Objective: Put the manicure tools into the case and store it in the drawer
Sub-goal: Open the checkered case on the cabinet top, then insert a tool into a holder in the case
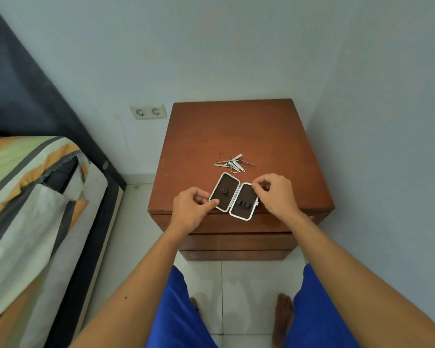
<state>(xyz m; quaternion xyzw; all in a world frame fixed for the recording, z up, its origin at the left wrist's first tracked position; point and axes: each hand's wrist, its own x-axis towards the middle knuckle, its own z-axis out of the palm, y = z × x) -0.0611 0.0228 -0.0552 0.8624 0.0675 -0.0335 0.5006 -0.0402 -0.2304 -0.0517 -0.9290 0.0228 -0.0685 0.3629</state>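
The person is holding the case (234,197) spread flat near the front edge of the wooden desk (261,136), probably so both dark, empty halves are facing up for loading. The left hand (192,209) is pinching the left half's rim; the right hand (274,194) is gripping the right half's upper corner. The manicure tools (234,163) are lying heaped just behind the case, unobstructed. The drawers (236,241) below are sitting shut, and a bed (35,197) is standing at the left.
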